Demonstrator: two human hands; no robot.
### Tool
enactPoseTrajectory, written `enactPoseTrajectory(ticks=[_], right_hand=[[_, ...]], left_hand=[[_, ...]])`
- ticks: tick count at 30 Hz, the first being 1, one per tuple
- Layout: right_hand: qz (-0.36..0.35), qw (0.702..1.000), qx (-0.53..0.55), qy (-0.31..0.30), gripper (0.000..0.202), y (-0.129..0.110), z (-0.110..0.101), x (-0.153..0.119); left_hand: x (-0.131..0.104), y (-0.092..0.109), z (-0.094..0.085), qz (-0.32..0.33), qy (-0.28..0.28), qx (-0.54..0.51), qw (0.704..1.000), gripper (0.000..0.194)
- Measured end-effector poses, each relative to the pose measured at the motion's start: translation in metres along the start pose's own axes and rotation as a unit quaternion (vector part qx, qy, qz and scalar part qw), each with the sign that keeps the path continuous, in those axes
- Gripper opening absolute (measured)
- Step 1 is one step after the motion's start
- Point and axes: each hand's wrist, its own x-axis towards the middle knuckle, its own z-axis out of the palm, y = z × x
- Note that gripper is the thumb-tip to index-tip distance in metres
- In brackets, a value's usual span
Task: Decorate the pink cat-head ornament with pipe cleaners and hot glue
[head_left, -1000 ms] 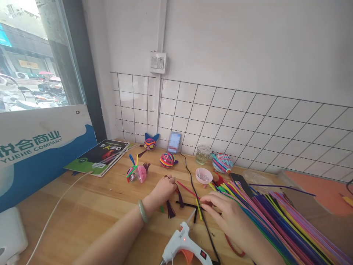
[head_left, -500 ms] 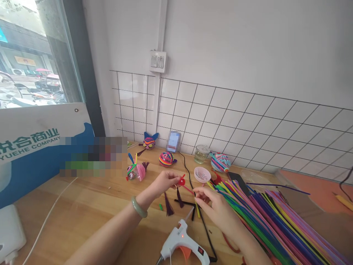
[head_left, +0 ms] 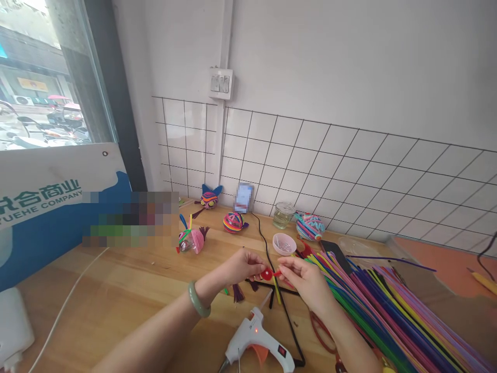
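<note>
My left hand (head_left: pixel 250 267), with a pale green bangle (head_left: pixel 199 299) at its wrist, pinches a small red coil of pipe cleaner (head_left: pixel 266 273) between thumb and fingertips. Close on its right, my right hand (head_left: pixel 301 277) grips the coil's short red end between thumb and forefinger. Under the hands lie dark tassels (head_left: pixel 238 293), black pipe cleaner pieces (head_left: pixel 271 300) and a yellow piece (head_left: pixel 277 291). A white glue gun (head_left: pixel 254 336) with a lit red light rests nearer to me, its nozzle pointing up toward the hands.
A pink bowl of small beads (head_left: pixel 284 244) stands behind my hands. On the right spreads a big bundle of coloured pipe cleaners (head_left: pixel 373 311). Wrapped colourful ornaments (head_left: pixel 233 221), a glass jar (head_left: pixel 283 215) and a phone (head_left: pixel 243 198) line the back. A black cord (head_left: pixel 266 243) crosses the table.
The red coil has moved right and slightly down with my left hand. My two hands are closer together, and the straight red end between them looks shorter.
</note>
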Motion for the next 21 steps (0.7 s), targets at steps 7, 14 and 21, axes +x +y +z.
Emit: enactPoseTrajectory(ticks=[7,14,21], right_hand=[[0.012,0.997,-0.056,-0.043,0.02,-0.013,-0.014,-0.008],[0.002,0.999,-0.004,-0.039,0.037,-0.027,0.015,-0.008],[0.013,0.999,0.04,-0.005,0.043,-0.026,0.01,-0.011]], left_hand=[[0.001,0.006,-0.008,0.029,0.067,0.016,0.997,0.033],[-0.006,0.016,0.013,0.052,0.036,-0.007,0.998,0.028],[-0.01,0.027,0.002,0.044,0.079,-0.046,0.995,0.053]])
